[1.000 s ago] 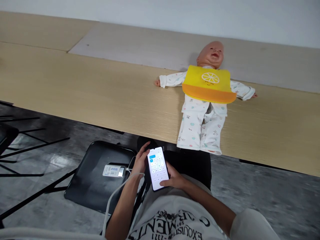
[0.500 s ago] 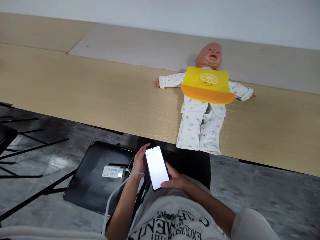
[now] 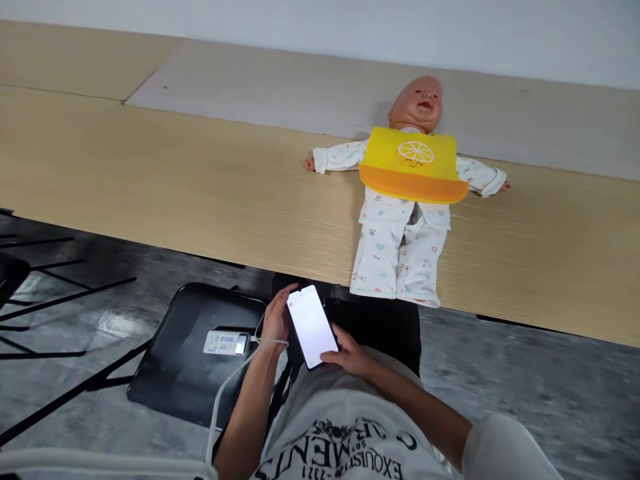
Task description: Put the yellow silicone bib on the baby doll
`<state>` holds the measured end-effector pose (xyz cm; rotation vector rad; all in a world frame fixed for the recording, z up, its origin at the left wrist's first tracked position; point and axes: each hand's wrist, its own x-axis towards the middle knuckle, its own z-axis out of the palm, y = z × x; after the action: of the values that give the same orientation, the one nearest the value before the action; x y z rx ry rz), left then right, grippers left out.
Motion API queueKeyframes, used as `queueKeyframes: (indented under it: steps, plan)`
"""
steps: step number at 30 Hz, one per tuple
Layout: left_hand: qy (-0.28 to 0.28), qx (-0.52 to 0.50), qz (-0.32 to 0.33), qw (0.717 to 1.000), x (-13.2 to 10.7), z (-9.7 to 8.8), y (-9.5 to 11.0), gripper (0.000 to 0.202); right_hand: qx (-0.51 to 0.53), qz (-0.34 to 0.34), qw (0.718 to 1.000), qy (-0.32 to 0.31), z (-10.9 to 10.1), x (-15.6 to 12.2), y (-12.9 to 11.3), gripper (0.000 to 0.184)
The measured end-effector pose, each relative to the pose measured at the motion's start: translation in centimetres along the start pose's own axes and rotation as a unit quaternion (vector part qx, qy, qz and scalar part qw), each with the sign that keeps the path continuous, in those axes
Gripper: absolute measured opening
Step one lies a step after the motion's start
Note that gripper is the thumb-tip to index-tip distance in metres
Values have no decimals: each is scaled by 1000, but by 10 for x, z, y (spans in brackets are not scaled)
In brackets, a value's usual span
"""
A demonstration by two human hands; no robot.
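Note:
Over my lap, a smartphone [image 3: 312,328] with a bright, mostly white screen is held in both hands. My left hand [image 3: 278,315] grips its left edge, the fingers partly hidden behind it. My right hand [image 3: 350,353] wraps the lower right side, thumb resting on the bottom of the screen. On the table [image 3: 200,173] in front of me a baby doll [image 3: 418,105] lies on its back with arms spread. It wears white printed pyjamas [image 3: 377,257] and a yellow bib [image 3: 413,155] with an orange pocket and a citrus-slice print. Neither hand touches the doll.
A black folding chair [image 3: 175,360] stands at my left, with a white power bank [image 3: 227,342] on its seat. A white cable [image 3: 225,393] runs past my left forearm. More dark chair legs [image 3: 60,270] show at far left. The wall [image 3: 350,30] rises behind the table.
The phone and both hands sit very slightly higher in view. The whole scene has shifted a little up and left, as from a small head movement. My grip looks the same.

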<state>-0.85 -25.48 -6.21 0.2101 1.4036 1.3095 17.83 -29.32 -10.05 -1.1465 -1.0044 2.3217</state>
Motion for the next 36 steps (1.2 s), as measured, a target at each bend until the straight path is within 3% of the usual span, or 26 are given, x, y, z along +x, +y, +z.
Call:
queueKeyframes:
  steps: [15, 27, 36]
  plan:
    - [2, 8, -7, 1000, 4, -2, 1, 39, 27, 12, 1000, -2, 1, 5, 4, 64]
    - [-18, -4, 10, 1000, 6, -5, -3, 38, 18, 6, 1000, 8, 4, 2, -2, 55]
    - [-47, 18, 24, 998, 3, 3, -5, 33, -18, 0, 992, 124, 10, 10, 2, 48]
